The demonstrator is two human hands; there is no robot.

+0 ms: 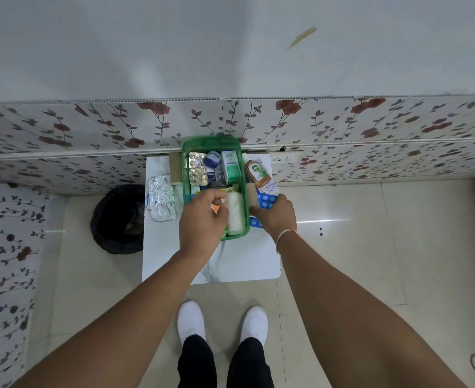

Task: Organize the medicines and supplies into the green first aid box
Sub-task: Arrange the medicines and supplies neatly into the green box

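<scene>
The green first aid box (186,163) stands on a small white table (230,261). Inside it lie gold blister strips (197,169), a blue jar (212,159), a green-and-white carton (230,166) and a white gauze roll (235,212). My left hand (202,219) reaches into the box's near end, fingers pinched around a small item I cannot make out. My right hand (275,214) rests beside the box's right wall, holding a blue blister pack (267,201). A brown antiseptic bottle (256,170) lies right of the box.
A silver foil pack (160,201) lies on the table left of the box. A black bin (119,219) stands on the floor to the left. A floral-papered wall runs behind the table. My white shoes (191,320) are below.
</scene>
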